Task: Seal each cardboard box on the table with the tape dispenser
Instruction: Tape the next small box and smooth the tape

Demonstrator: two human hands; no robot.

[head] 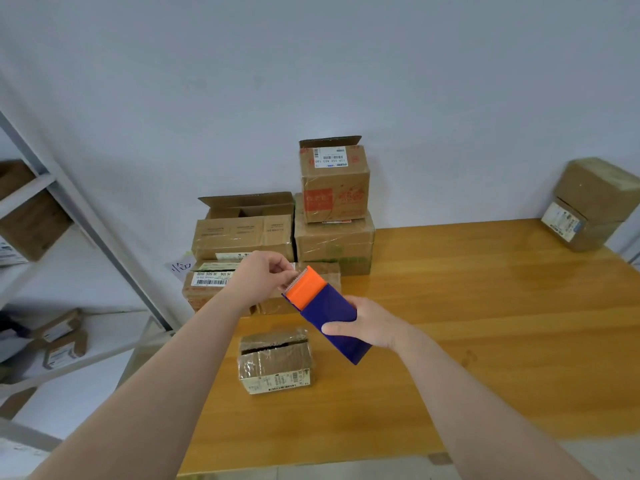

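Note:
My right hand (369,323) grips a blue tape dispenser (330,317) with an orange head, held tilted in the air above the wooden table (467,323). My left hand (265,275) pinches at the toothed orange end, apparently on the tape's end. Below the dispenser a small cardboard box (275,362) lies on the table, its top flaps meeting with a gap along the seam. Behind, at the table's back left, several cardboard boxes (277,237) are stacked; two of them have a flap standing up.
A taped box (588,206) sits at the table's far right corner by the wall. On the left stands a white metal shelf (69,209) holding more small boxes. The table's near edge runs just below the small box.

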